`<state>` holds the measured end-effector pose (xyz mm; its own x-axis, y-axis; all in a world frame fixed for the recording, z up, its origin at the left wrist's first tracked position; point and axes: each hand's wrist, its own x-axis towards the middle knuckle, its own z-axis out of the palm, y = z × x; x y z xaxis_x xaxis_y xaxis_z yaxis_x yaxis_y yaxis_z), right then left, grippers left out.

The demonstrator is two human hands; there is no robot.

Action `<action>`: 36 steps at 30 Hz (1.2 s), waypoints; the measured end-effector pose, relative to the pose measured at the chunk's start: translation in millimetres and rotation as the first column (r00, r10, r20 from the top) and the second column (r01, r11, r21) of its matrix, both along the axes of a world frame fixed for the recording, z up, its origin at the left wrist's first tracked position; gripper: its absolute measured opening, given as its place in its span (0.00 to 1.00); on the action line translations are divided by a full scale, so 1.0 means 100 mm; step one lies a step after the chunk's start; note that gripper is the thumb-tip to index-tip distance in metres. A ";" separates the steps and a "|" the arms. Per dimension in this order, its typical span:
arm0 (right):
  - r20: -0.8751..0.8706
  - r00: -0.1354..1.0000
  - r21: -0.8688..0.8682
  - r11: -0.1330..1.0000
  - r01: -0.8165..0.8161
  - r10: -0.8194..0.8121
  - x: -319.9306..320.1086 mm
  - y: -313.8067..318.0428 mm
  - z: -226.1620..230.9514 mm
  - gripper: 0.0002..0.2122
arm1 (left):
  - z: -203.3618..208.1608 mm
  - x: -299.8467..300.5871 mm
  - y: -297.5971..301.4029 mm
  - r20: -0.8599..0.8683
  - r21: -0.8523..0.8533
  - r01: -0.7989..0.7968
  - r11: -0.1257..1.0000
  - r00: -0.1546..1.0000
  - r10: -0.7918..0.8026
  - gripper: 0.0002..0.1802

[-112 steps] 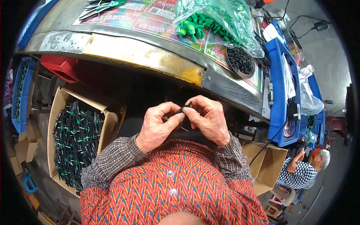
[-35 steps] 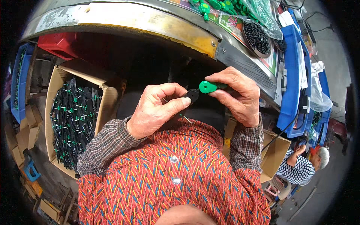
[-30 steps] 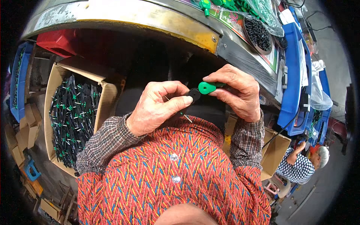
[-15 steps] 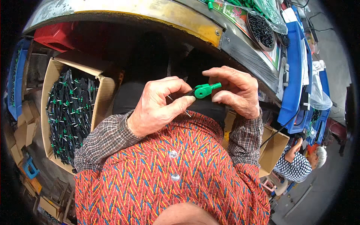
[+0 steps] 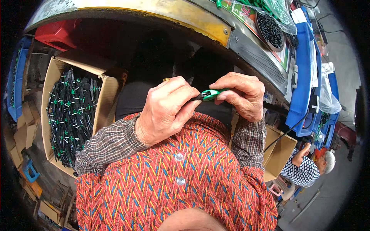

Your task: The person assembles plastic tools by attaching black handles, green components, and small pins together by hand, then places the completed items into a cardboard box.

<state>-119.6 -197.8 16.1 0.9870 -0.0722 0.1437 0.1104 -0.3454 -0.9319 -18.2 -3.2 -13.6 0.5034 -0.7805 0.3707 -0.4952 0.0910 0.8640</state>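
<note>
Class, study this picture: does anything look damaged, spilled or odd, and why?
The metal strip along the front of the table looks worn: yellow shows towards its right end, while further left it is mostly bare metal, as if paint rubbed off.

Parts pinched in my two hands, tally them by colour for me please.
Green part, in the right hand: 1
Black part, in the left hand: 1
Total parts in view there: 2
</note>
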 end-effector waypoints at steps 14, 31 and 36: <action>-0.356 0.916 0.449 0.826 0.341 -0.184 0.01 0.26 -0.16 0.07 | -0.03 0.02 0.00 -0.774 0.121 0.214 0.969 0.631 -0.043 0.07; -0.423 0.887 0.591 0.685 0.426 -0.186 -0.07 0.30 -0.54 0.08 | -0.31 -0.06 -0.03 -0.944 0.098 0.277 0.956 0.330 0.001 0.09; -0.422 0.885 0.583 0.687 0.433 -0.199 -0.07 0.33 -0.56 0.08 | -0.33 -0.06 -0.03 -0.954 0.082 0.268 0.960 0.300 -0.003 0.09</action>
<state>-126.3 -165.2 -40.1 0.8668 -0.3467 -0.3585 -0.2137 0.3914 -0.8951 -24.6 -5.7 -47.0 0.2813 -0.8544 -0.4369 0.6668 -0.1534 0.7293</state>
